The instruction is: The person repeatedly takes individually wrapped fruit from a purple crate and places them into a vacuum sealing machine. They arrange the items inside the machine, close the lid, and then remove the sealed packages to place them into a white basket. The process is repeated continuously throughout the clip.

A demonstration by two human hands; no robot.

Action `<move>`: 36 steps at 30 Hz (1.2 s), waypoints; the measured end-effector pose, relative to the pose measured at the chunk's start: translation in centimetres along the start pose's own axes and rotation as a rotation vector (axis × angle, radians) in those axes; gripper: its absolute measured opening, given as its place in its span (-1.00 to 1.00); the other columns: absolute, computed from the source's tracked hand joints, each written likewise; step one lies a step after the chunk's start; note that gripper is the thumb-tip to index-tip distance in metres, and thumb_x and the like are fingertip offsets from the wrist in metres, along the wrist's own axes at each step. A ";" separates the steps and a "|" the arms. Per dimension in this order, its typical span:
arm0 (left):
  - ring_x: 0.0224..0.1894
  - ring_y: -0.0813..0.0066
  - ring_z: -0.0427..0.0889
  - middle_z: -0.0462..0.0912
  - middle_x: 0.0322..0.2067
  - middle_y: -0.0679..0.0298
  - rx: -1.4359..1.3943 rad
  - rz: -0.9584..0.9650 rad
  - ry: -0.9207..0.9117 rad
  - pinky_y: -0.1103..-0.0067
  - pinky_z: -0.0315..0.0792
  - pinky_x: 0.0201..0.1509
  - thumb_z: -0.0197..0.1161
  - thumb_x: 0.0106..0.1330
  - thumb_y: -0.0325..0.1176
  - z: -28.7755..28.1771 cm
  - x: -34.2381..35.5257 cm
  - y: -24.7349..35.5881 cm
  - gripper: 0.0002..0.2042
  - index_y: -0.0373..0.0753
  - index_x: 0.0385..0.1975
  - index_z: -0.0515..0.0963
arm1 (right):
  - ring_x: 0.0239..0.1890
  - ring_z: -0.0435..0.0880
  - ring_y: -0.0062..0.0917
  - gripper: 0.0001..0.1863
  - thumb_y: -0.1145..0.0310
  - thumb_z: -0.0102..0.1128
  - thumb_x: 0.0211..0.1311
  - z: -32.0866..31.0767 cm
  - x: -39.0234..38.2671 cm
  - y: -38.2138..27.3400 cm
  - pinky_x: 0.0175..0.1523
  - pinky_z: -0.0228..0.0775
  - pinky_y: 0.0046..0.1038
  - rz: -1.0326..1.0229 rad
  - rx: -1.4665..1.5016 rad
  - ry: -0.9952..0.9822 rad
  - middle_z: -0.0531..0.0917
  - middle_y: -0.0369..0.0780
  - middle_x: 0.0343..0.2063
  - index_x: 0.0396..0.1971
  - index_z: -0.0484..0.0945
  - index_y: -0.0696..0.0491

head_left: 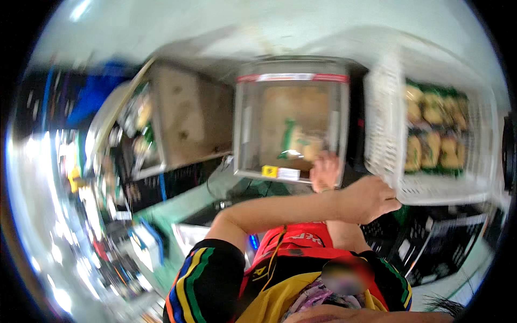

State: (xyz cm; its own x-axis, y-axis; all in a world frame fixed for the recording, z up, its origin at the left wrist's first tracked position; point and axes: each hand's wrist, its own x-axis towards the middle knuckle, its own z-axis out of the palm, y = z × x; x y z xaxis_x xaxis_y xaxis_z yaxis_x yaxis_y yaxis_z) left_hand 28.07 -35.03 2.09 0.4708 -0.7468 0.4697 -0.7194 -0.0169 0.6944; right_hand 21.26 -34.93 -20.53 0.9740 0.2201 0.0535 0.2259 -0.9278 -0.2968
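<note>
Two hands work: the left hand (371,199) grips the white basket (385,118) rim; the right hand (325,171), fingers apparently curled, reaches into the clear bin (245,124), packets (293,141) remaining.

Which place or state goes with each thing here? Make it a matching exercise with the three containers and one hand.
Things:
1. clear bin
2. white basket
3. cardboard box
4. left hand

Places or states:
a. farthest left of the three containers
b. holds rows of green-and-yellow packets
c. grips the basket's near corner
d. in the middle, with the right hand at its near edge

Pairs: 1-d, 2-b, 3-a, 4-c
</note>
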 end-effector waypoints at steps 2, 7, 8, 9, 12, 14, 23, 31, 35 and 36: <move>-0.38 0.21 0.51 0.45 -0.49 0.26 0.033 -0.330 0.078 0.35 0.39 -0.31 0.16 0.00 -0.37 0.2 -7.0 2.7 -0.76 -0.19 -0.28 0.49 | 0.24 0.20 -0.33 -0.57 0.13 -0.19 0.27 1.9 0.1 -0.1 0.24 0.03 -0.15 0.004 -0.003 0.149 0.29 -0.27 0.19 0.11 0.29 -0.08; -0.28 0.07 0.54 0.53 -0.40 0.14 -0.130 -0.823 0.267 0.29 0.43 -0.26 0.19 0.03 -0.41 2.9 -20.6 9.5 -0.79 -0.21 -0.29 0.51 | 0.17 0.29 -0.34 -0.64 0.13 -0.26 0.29 4.3 -0.2 -0.7 0.14 0.16 -0.22 -0.072 -0.071 0.321 0.34 -0.31 0.14 0.02 0.33 -0.11; -0.26 0.07 0.54 0.54 -0.37 0.11 -0.091 -0.857 0.264 0.30 0.44 -0.26 0.18 0.05 -0.42 3.5 -22.5 10.6 -0.78 -0.21 -0.27 0.51 | 0.18 0.29 -0.32 -0.64 0.13 -0.27 0.29 3.2 -0.1 -1.7 0.17 0.15 -0.18 -0.079 -0.210 0.347 0.34 -0.30 0.13 0.01 0.35 -0.12; -0.26 0.08 0.55 0.55 -0.35 0.11 -0.153 -0.871 0.336 0.29 0.44 -0.25 0.15 0.09 -0.42 3.9 -24.5 11.6 -0.78 -0.21 -0.24 0.50 | 0.20 0.28 -0.31 -0.64 0.12 -0.28 0.30 3.1 -0.2 -1.5 0.18 0.13 -0.16 -0.066 -0.243 0.314 0.34 -0.30 0.14 0.02 0.35 -0.14; -0.23 0.09 0.57 0.56 -0.32 0.12 -0.128 -1.123 0.389 0.28 0.45 -0.22 0.15 0.10 -0.40 4.9 -29.3 16.0 -0.77 -0.20 -0.21 0.51 | 0.23 0.27 -0.30 -0.61 0.24 -0.15 0.20 3.3 -0.7 -1.8 0.21 0.13 -0.22 -0.039 -0.280 0.269 0.37 -0.30 0.13 0.05 0.36 -0.20; -0.25 0.11 0.59 0.59 -0.32 0.12 -0.062 -1.290 0.451 0.29 0.46 -0.21 0.16 0.10 -0.37 5.8 -32.3 18.6 -0.78 -0.19 -0.24 0.53 | 0.21 0.27 -0.33 -0.63 0.21 -0.18 0.24 4.2 -0.7 -1.3 0.17 0.15 -0.22 -0.070 -0.344 0.322 0.35 -0.33 0.14 0.06 0.34 -0.22; -0.12 0.06 0.57 0.59 -0.18 0.04 0.102 -1.816 1.089 0.27 0.45 -0.06 0.20 0.10 -0.32 11.4 -41.1 29.5 -0.71 -0.25 -0.17 0.54 | -0.07 0.44 -0.39 -0.79 0.13 -0.20 0.27 6.0 1.3 -0.3 -0.06 0.30 -0.27 -0.049 -0.765 0.113 0.44 -0.30 -0.13 -0.18 0.34 -0.16; -0.22 0.14 0.61 0.63 -0.33 0.11 0.227 -1.922 1.661 0.32 0.46 -0.13 0.17 0.12 -0.34 18.2 -40.3 32.6 -0.76 -0.23 -0.21 0.55 | -0.09 0.56 -0.23 -0.73 0.22 -0.12 0.24 5.5 2.4 -5.1 -0.06 0.45 -0.20 -0.261 -0.743 -0.156 0.55 -0.15 -0.13 -0.20 0.50 -0.01; -0.27 0.19 0.64 0.64 -0.35 0.08 0.490 -1.733 2.252 0.43 0.49 -0.19 0.17 0.14 -0.39 19.3 -44.0 37.0 -0.81 -0.27 -0.27 0.58 | -0.09 0.56 -0.22 -0.73 0.22 -0.11 0.23 5.7 2.5 -9.5 -0.05 0.45 -0.20 -0.418 -0.649 -0.228 0.56 -0.13 -0.14 -0.21 0.51 0.00; -0.29 0.28 0.65 0.64 -0.34 0.09 0.485 -1.715 2.420 0.49 0.48 -0.20 0.18 0.15 -0.43 18.9 -45.2 40.0 -0.82 -0.29 -0.26 0.57 | -0.09 0.56 -0.22 -0.73 0.22 -0.11 0.23 5.7 2.2 -10.6 -0.05 0.44 -0.20 -0.451 -0.626 -0.251 0.56 -0.13 -0.14 -0.21 0.51 0.00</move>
State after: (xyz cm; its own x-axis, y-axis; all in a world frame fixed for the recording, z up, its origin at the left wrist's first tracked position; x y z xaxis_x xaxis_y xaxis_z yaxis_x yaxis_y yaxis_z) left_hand -31.61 -14.57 -1.67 -0.4235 0.8925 -0.1556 0.3983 0.3377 0.8529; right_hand 20.95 -22.84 -22.71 0.7711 0.6054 -0.1973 0.6356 -0.7134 0.2951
